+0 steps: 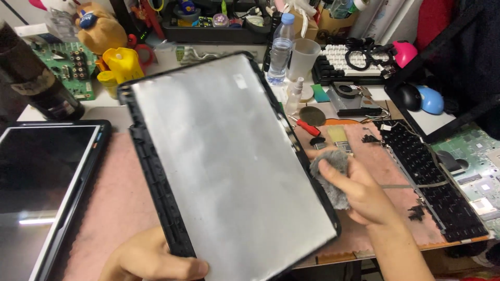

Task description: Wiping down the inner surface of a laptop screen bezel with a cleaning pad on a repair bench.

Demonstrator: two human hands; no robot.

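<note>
A large laptop lid panel (pixel 224 161) with a black plastic frame and a dull silver inner face is held tilted above the pink mat (pixel 114 208). My left hand (pixel 151 260) grips its lower left edge from beneath, thumb on the frame. My right hand (pixel 359 192) is at the panel's right edge, closed on a fluffy grey cloth (pixel 333 174) that touches the frame.
A dark screen in a black case (pixel 41 182) lies at the left. A black keyboard (pixel 432 177) lies at the right, with a green circuit board (pixel 479 171) beyond it. A red-handled screwdriver (pixel 307 126), water bottle (pixel 281 49), cup, mice and clutter fill the back.
</note>
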